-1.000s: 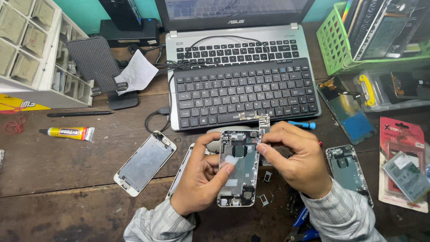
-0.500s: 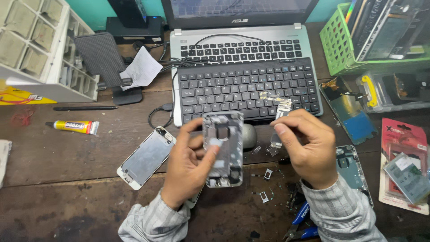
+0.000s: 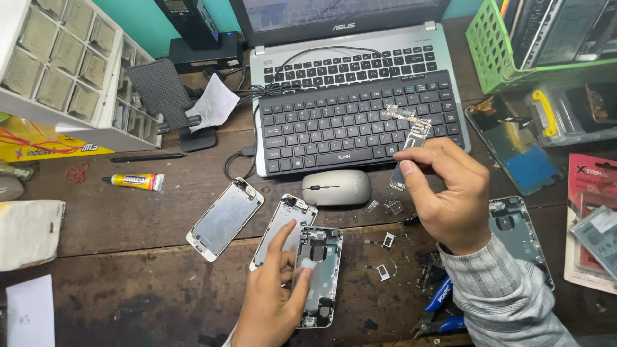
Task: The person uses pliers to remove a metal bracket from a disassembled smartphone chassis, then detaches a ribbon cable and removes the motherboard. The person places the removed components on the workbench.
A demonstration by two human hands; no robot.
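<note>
the right hand (image 3: 450, 193) is lifted above the tabletop (image 3: 128, 218), its grip pinching a small circuit board (image 3: 411, 144) by the lower edge between thumb and fingertips; the board hangs in the air just in front of the black keyboard (image 3: 360, 122), with a thin flex strip trailing off its top. it looks light, stiff and brittle, likely easy to crack or bend at the ribbon, so the bare edges seem the safest place to hold it, away from the chips and connectors.

the left hand (image 3: 276, 302) rests on the opened phone housing (image 3: 319, 273), which lies flat on the tabletop below and left of the mouse (image 3: 336, 187); fingers press on it rather than close round it (a steadying touch, not a clenched grip). the shell looks thin metal, rigid but light enough to slide.

left of the housing lie two more phone panels (image 3: 225, 218), one just beside it. small brackets and loose bits (image 3: 387, 241) are scattered right of the housing, easy to sweep off. blue-handled pliers (image 3: 440, 308) lie lower right of it, another phone frame (image 3: 517, 234) under the right wrist, and a glue tube (image 3: 136, 182) well to the left.
</note>
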